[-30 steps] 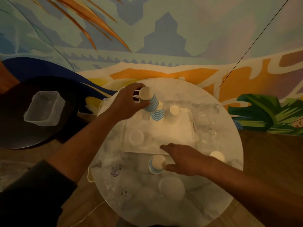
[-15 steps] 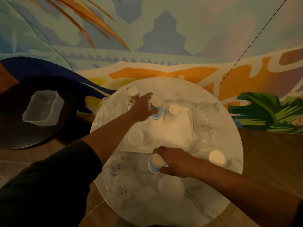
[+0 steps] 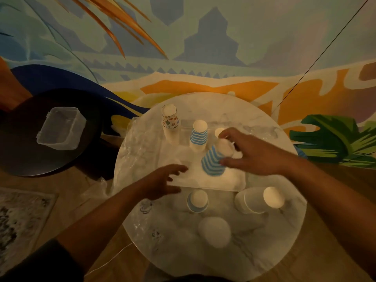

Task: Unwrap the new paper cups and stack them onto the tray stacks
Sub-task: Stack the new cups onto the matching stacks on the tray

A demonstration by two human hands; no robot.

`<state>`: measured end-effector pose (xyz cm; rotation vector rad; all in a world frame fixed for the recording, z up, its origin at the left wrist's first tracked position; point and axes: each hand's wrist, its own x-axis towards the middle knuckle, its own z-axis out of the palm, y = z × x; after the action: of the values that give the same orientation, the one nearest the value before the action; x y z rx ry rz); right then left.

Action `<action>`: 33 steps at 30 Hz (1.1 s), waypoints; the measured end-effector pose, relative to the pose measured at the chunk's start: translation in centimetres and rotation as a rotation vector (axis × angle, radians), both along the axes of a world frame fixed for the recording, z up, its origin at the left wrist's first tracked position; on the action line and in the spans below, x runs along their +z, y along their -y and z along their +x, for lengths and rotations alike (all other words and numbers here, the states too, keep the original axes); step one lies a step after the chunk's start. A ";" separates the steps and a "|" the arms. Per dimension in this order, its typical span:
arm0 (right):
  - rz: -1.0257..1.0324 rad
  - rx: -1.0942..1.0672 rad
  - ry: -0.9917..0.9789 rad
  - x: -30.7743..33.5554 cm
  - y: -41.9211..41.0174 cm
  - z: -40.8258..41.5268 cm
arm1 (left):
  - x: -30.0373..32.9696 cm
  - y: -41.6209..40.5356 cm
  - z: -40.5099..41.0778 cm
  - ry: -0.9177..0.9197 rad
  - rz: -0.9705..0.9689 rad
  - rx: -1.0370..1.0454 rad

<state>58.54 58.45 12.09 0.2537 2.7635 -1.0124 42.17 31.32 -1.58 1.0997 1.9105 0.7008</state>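
My right hand [image 3: 252,153] grips an upside-down blue-striped paper cup [image 3: 213,161] and holds it tilted above the clear tray [image 3: 230,185]. On the tray's far side stand a blue-striped cup stack [image 3: 199,137], a patterned cup stack [image 3: 171,123] and a plain white stack [image 3: 219,131] partly hidden behind my right fingers. My left hand [image 3: 162,183] hovers with spread fingers over the tray's near left corner and holds nothing. Nearer to me, off the tray, stand a blue-striped cup [image 3: 197,201], a white stack [image 3: 258,200] lying on its side and a white cup [image 3: 214,231].
Everything sits on a round marble table [image 3: 284,237]. Crumpled clear plastic wrap [image 3: 140,143] lies along its left side and far right. A dark round side table [image 3: 24,151] at left bears a clear plastic container [image 3: 61,128]. A painted wall is behind.
My right hand has lifted a blue-striped cup from near the table's front and carried it over the tray. My left hand let go of the far striped stack and drew back toward me.
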 end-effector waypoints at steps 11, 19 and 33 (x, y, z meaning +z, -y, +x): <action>-0.074 -0.297 -0.245 -2.4 -4.3 -4.8 | -1.5 0.1 7.4 0.035 0.190 0.047; 0.045 -0.204 -0.297 -5.4 -3.0 -10.1 | 1.5 0.2 6.6 0.027 0.252 0.104; 0.228 -0.070 -0.048 -12.5 -2.9 -12.0 | 12.7 -3.1 -2.1 0.059 0.491 0.417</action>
<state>46.53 61.37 -0.41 0.3659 2.9333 -0.7250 40.09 34.43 11.16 0.9482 1.9891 1.4774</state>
